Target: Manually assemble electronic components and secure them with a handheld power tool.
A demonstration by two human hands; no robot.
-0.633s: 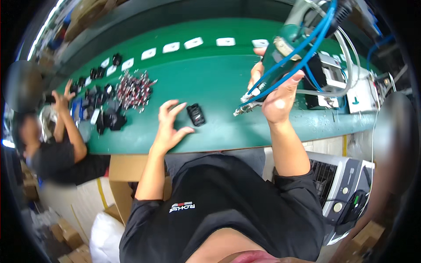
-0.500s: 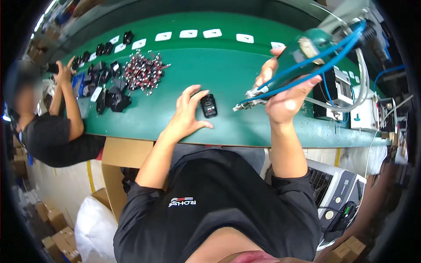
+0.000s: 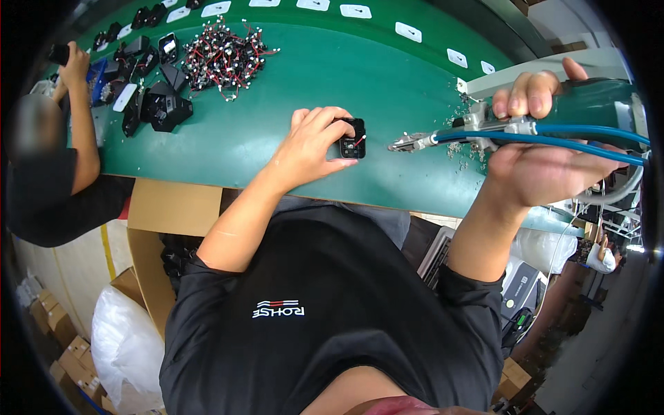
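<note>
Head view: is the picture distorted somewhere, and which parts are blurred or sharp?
Head view: the green table arches along its far edge, and the picture's corners go black; a blur hides the co-worker's head; the left hand, black casing and hand tool look fairly sharp.

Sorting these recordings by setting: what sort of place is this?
Probably an electronics assembly workshop: a long green workbench bears a heap of red-and-black wires and angular black plastic housings, and the right hand grips a green cylindrical tool with blue hoses.
</note>
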